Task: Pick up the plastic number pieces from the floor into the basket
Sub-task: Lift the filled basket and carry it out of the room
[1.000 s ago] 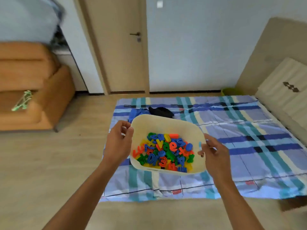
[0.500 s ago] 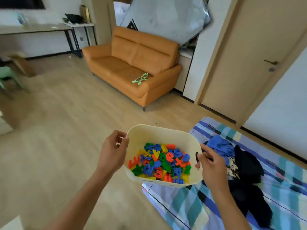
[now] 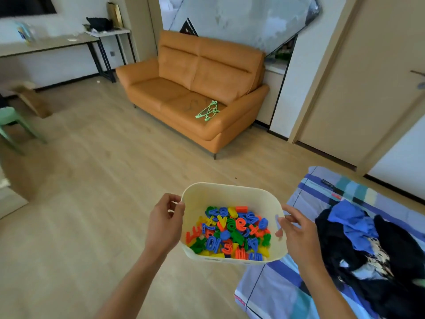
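Colourful plastic number pieces [image 3: 230, 231] fill the cream plastic basket [image 3: 230, 192], with left hand [image 3: 164, 224] and right hand [image 3: 299, 236] fingers [image 3: 290, 218] gripping its opposite short ends.

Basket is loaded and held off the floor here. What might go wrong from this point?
1. The basket hangs only from the left hand and right hand pinching its side rims; a slip could drop it.
2. The number pieces are heaped toward the near wall, so tipping it nearer may spill them.
3. The blanket edge and clothes pile lie close by on the floor, a possible trip hazard.
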Action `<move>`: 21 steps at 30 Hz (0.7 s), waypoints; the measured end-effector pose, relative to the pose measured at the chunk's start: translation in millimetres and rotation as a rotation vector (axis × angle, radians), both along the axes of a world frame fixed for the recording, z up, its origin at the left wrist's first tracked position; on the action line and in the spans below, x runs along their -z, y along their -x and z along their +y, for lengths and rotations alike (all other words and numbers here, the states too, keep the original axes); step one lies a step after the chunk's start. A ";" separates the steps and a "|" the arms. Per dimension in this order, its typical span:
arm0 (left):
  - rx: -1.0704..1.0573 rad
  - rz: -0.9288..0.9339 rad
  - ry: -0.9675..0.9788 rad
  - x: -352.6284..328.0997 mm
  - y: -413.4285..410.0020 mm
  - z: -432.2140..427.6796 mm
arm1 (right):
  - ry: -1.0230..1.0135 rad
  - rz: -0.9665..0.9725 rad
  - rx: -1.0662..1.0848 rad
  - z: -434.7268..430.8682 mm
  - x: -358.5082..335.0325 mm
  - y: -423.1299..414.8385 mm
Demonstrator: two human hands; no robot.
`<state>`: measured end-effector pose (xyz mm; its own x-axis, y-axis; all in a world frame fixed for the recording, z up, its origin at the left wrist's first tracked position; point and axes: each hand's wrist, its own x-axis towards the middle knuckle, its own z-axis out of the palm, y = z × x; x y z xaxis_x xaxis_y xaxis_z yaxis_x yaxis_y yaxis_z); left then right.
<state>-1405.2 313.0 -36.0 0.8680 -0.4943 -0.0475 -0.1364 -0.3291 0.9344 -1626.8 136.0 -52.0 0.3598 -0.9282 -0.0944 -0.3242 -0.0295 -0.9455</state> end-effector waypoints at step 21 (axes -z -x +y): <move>0.237 0.015 -0.015 26.0 -314.1 -309.7 | -0.051 -0.024 0.269 -258.7 21.0 -285.5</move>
